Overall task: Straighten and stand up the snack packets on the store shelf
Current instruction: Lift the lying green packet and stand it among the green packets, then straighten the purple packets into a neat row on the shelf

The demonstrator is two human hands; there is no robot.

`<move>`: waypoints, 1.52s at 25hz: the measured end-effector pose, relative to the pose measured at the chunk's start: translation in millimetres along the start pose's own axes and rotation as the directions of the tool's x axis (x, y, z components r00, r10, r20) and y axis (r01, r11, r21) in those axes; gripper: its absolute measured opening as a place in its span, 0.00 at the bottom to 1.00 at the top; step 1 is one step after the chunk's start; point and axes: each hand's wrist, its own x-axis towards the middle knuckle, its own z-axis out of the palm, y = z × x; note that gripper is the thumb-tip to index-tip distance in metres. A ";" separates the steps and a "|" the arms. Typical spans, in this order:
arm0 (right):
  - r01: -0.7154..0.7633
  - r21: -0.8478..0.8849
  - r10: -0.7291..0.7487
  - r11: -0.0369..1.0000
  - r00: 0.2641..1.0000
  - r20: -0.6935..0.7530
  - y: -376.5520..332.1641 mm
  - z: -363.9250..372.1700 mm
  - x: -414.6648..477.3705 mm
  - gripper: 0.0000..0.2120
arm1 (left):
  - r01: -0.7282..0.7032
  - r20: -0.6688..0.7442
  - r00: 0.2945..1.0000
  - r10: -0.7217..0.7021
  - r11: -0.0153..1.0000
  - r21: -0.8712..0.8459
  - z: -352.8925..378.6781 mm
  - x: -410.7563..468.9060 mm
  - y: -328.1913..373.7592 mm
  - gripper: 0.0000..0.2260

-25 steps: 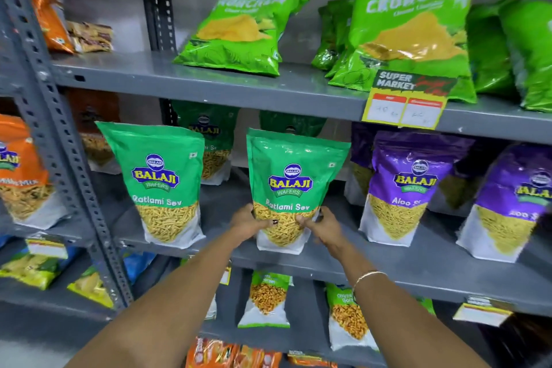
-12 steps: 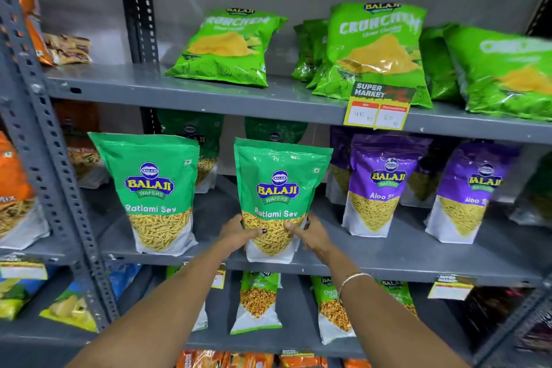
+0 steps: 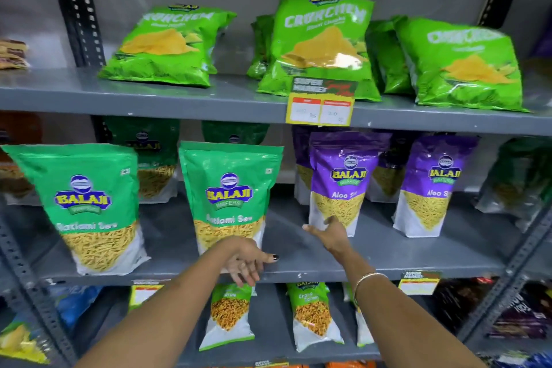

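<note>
Standing upright on the middle shelf (image 3: 388, 257), the green Ratlami Sev packet (image 3: 230, 194) faces forward near the shelf's front edge. The left hand (image 3: 246, 263) hangs just in front of the packet's lower right corner, fingers spread and pointing down and to the right, holding nothing; whether the back of the hand touches the packet cannot be told. The right hand (image 3: 331, 234) is clear of that packet, out to its right, open with fingers splayed and empty, just in front of the bottom of the nearer purple Aloo Sev packet (image 3: 343, 182). A bracelet (image 3: 366, 281) circles the right wrist.

Two green Ratlami Sev packets stand in the front row: the one by the hands and a second green packet (image 3: 86, 206) to its left, leaning a little. Two more green ones show dimly behind them. Two purple Aloo Sev packets stand in front, the second purple packet (image 3: 430, 185) further right, with darker purple ones behind.

On the top shelf (image 3: 149, 95), three bright green Crunchem bags are in front: one at left (image 3: 167, 45), one in the middle (image 3: 322, 45), one at right (image 3: 460, 66), with others tucked behind. A yellow price tag (image 3: 321, 107) hangs from that shelf's edge. On the lower shelf, at least two small green-topped packets (image 3: 228, 317) stand upright.
</note>
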 end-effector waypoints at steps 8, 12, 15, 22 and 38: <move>0.058 0.166 -0.069 0.984 0.996 0.060 65.0 -96.6 123.3 0.54 | -0.475 -0.575 0.789 0.216 0.808 -0.348 47.6 98.8 129.8 0.39; 0.029 0.316 -0.145 0.948 0.925 0.351 72.8 -101.5 143.3 0.30 | -0.585 -0.652 0.726 0.216 0.693 -0.421 47.9 106.6 156.6 0.30; 0.057 0.381 -0.204 0.923 0.911 0.358 75.2 -99.7 139.0 0.22 | -0.593 -0.683 0.705 0.188 0.684 -0.424 54.1 115.4 152.0 0.42; 0.081 0.409 -0.246 0.909 0.896 0.369 83.4 -114.5 82.7 0.17 | -0.595 -0.647 0.716 0.260 0.713 -0.371 87.5 70.2 133.0 0.23; 0.037 0.308 -0.157 0.951 0.913 0.375 97.9 -117.7 47.1 0.35 | -0.440 -0.681 0.710 0.180 0.868 -0.229 109.0 46.3 117.2 0.29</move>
